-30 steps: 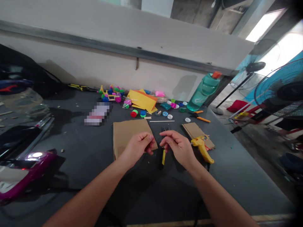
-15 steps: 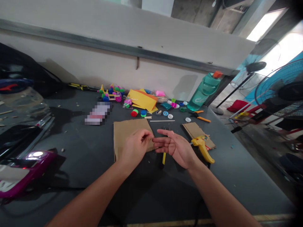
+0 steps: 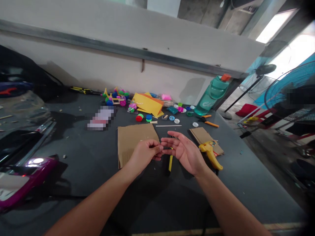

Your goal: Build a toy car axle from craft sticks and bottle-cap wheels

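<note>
Dark workbench (image 3: 81, 170) strewn with bottle caps (image 3: 149, 118), left hand (image 3: 145, 154) pinched on something unclear, right hand (image 3: 183, 152) open.

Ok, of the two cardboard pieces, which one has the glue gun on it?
The smaller cardboard piece on the right, under the yellow glue gun; the larger piece sits below the left hand, without one.

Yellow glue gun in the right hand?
No, the yellow plastic glue gun lies on a brown cardboard piece, apart from the open right hand.
</note>
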Demonstrator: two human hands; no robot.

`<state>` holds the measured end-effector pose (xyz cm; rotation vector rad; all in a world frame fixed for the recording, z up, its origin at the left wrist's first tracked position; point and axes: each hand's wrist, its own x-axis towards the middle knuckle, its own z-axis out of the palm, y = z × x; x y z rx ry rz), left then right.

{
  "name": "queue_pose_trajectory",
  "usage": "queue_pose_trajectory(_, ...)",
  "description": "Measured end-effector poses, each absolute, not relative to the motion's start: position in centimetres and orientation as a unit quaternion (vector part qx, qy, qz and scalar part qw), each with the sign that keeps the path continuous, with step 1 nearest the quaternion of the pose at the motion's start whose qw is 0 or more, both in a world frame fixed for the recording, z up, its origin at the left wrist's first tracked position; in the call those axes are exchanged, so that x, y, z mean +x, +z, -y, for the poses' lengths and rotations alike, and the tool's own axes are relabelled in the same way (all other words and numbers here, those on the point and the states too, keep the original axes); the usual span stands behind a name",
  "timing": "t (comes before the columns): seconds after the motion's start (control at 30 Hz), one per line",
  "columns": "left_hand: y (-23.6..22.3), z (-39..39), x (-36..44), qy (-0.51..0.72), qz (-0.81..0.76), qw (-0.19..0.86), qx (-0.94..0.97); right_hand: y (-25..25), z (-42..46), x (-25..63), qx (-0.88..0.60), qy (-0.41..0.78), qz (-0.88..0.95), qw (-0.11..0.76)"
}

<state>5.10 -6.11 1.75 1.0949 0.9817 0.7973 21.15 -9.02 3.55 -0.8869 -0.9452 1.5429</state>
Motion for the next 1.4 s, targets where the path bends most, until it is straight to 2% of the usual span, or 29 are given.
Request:
queue_pose_trajectory(0.13, 2.5, 5.8, 4.6, 0.444, -0.446, 0.619, 0.469, 3.7, 9.1, 21.4, -0.389, 0.637, 0.405, 0.529)
queue_pose_trajectory(0.27, 3.3, 5.0, 3.2, 0.550, -0.488, 0.507, 0.449, 3.5, 8.9, 22.0, -0.430, 0.601, 0.432, 0.517)
queue_pose_trajectory(0.43, 3.9, 4.5, 1.8, 0.598, -0.497, 0.395, 0.489, 3.2, 8.3, 23.0, -0.551, 0.434, 0.459, 0.545)
queue_pose_trajectory(0.53, 3.4, 5.1, 2.7, 0.490, -0.484, 0.490, 0.535, 3.2, 8.5, 22.7, -0.570, 0.358, 0.526, 0.520)
queue_pose_trajectory(0.63, 2.5, 5.9, 4.3, 0.361, -0.402, 0.634, 0.553, 3.1, 9.1, 21.5, -0.542, 0.286, 0.662, 0.432)
queue_pose_trajectory(0.77, 2.0, 6.7, 5.3, 0.312, -0.393, 0.717, 0.484, 2.6, 9.8, 20.5, -0.512, 0.176, 0.754, 0.372)
queue_pose_trajectory(0.93, 2.4, 6.9, 5.4, 0.305, -0.394, 0.732, 0.465, 2.3, 9.7, 20.3, -0.505, 0.080, 0.770, 0.382)
queue_pose_trajectory(1.07, 3.1, 6.6, 5.1, 0.266, -0.394, 0.717, 0.511, 2.6, 9.6, 20.8, -0.493, 0.075, 0.737, 0.456)
queue_pose_trajectory(1.13, 3.9, 6.4, 4.5, 0.257, -0.423, 0.678, 0.544, 3.3, 9.7, 21.5, -0.522, 0.084, 0.688, 0.497)
queue_pose_trajectory(1.27, 6.0, 5.8, 2.8, 0.345, -0.476, 0.571, 0.574, 6.4, 10.9, 22.7, -0.545, 0.127, 0.625, 0.545)
queue_pose_trajectory(1.33, 7.0, 5.7, 1.8, 0.371, -0.481, 0.518, 0.602, 8.7, 12.3, 22.7, -0.513, 0.185, 0.693, 0.472)
queue_pose_trajectory(1.4, 7.5, 6.0, 0.9, 0.362, -0.508, 0.448, 0.641, 10.5, 14.3, 22.0, -0.431, 0.256, 0.807, 0.311)
